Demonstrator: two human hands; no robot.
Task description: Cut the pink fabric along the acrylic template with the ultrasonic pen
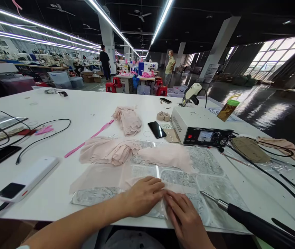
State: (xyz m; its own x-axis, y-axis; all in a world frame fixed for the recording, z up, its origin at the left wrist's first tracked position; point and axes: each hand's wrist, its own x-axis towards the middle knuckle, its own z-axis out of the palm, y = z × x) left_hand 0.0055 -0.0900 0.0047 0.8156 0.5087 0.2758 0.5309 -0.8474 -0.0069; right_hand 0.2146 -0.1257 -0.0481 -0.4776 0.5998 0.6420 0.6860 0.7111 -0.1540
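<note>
My left hand [145, 195] rests palm down at the near edge of a sheer pale pink fabric piece [181, 187], fingers bent together on it. My right hand [185, 211] meets it fingertip to fingertip, also pressed together at the fabric; the thumbs are hidden. Under them lies a grey marbled mat [212, 186] in a clear cover. Another sheer layer [98, 176] spreads to the left. Beyond sit a gathered pile of pink pieces [108, 150] and a flatter stack [167, 155]. Right of my hands lies a black-handled tool with a pointed metal tip [240, 209].
A white box with a dial [206, 135] stands at the right, its cable trailing nearby. Around it are a black phone [157, 129], a white heat-gun-like device [192, 93] and a green-lidded cup [227, 110]. At left are a white power bank [28, 180] and cables. Two people stand in the background.
</note>
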